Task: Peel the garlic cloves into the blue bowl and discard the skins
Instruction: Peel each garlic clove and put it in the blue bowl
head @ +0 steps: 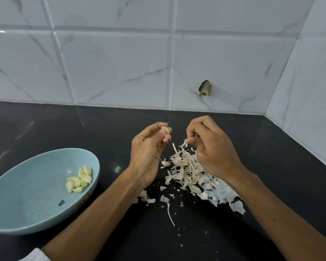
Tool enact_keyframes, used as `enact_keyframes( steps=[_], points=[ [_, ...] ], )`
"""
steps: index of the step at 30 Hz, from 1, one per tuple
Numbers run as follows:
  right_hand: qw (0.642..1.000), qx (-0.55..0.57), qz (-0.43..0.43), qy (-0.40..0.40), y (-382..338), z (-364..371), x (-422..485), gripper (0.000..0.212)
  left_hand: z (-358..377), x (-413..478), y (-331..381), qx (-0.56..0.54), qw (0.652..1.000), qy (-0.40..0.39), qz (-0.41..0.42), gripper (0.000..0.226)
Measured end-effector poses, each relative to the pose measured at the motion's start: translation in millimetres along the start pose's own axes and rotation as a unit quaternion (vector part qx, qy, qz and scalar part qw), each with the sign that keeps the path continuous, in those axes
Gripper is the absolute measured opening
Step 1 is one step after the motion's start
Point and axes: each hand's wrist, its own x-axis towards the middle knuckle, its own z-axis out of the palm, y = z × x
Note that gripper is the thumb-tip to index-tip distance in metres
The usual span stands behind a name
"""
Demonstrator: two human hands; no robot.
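Head camera looks down on the black tabletop (64,125), where the blue bowl (26,185) sits nearest at the left with a cluster of peeled cloves (79,179) inside, and a heap of papery skins (186,172) lies to its right between the forearms. Beyond the heap, the left hand (147,149) pinches a garlic clove (166,129) at its fingertips, while the right hand (211,146), just apart, pinches a strip of skin (183,143). Behind them rises a white tiled wall (111,63).
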Motion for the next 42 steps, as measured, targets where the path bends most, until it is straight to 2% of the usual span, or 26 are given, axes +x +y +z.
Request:
enact_keyframes(
  steps=[6,11,16,22,27,29,32,36,42],
  points=[
    [1.000,0.025,-0.009,0.002,5.0,-0.8,2.2,0.031,3.8,-1.8,-5.3,0.003,0.999,-0.034,-0.019,0.014],
    [0.998,0.065,0.001,0.007,9.4,-15.8,8.8,0.021,3.0,-0.2,-6.4,0.012,0.999,-0.025,-0.020,0.012],
    [0.994,0.082,0.049,-0.046,11.5,-27.7,9.7,0.010,0.5,-0.7,-6.0,0.037,0.999,-0.021,-0.014,0.010],
    [0.988,0.032,0.079,-0.130,22.6,-32.7,9.4,0.015,0.9,-1.9,-6.2,0.058,0.998,-0.035,-0.012,0.009],
    [0.974,0.005,0.092,-0.209,28.1,-30.8,7.0,0.039,0.4,-1.7,-8.4,0.078,0.996,-0.035,-0.005,0.006],
    [0.979,-0.006,0.075,-0.191,29.9,-28.1,6.7,0.039,-0.2,-0.8,-9.9,0.081,0.996,-0.033,-0.004,0.003],
    [0.991,0.047,0.056,-0.108,24.0,-24.4,7.3,0.017,-1.6,0.1,-12.4,0.086,0.996,-0.033,-0.001,0.003],
    [0.986,0.131,0.065,-0.080,9.8,-18.8,5.5,0.033,-1.1,-1.2,-16.4,0.105,0.994,-0.042,0.006,0.004],
    [0.989,0.120,0.065,-0.062,14.2,-15.1,4.8,0.022,-0.4,-1.2,-20.8,0.160,0.985,-0.048,0.035,0.010]
  ],
)
